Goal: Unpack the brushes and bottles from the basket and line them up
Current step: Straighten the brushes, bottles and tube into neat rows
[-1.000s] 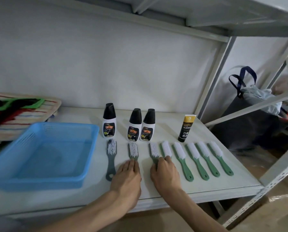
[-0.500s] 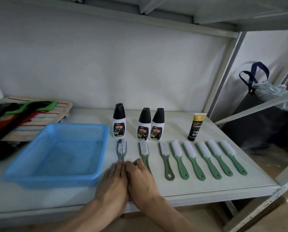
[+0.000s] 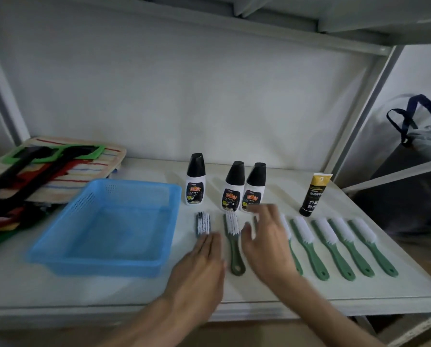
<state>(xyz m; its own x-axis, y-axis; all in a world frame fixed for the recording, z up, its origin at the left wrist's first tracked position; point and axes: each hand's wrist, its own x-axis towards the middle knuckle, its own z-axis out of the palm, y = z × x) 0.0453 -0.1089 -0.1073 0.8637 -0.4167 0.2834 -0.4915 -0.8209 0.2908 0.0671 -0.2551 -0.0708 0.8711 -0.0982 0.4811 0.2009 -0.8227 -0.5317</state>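
Note:
The blue basket [image 3: 59, 249] sits empty at the left of the white shelf [image 3: 259, 294]. Behind the brushes stand three white bottles with black caps [image 3: 195, 180] [image 3: 232, 187] [image 3: 254, 187] and a black and yellow tube [image 3: 315, 195]. Several green-handled brushes lie in a row, such as the grey one [image 3: 203, 222] and the green ones [image 3: 233, 244] [image 3: 309, 246]. My left hand [image 3: 196, 269] lies flat over the grey brush's handle. My right hand [image 3: 267, 241] hovers blurred, fingers spread, over a brush to the right, hiding most of it.
A striped cloth with black, red and green tools [image 3: 41, 169] lies at the far left. A slanted shelf post [image 3: 354, 113] rises at the right. Beyond it stands a dark bag with blue handles [image 3: 414, 156]. The shelf's front edge runs just before my wrists.
My right hand has lifted off the second brush and swung right with fingers spread. My left hand stays on the leftmost brush's handle. The view has shifted slightly.

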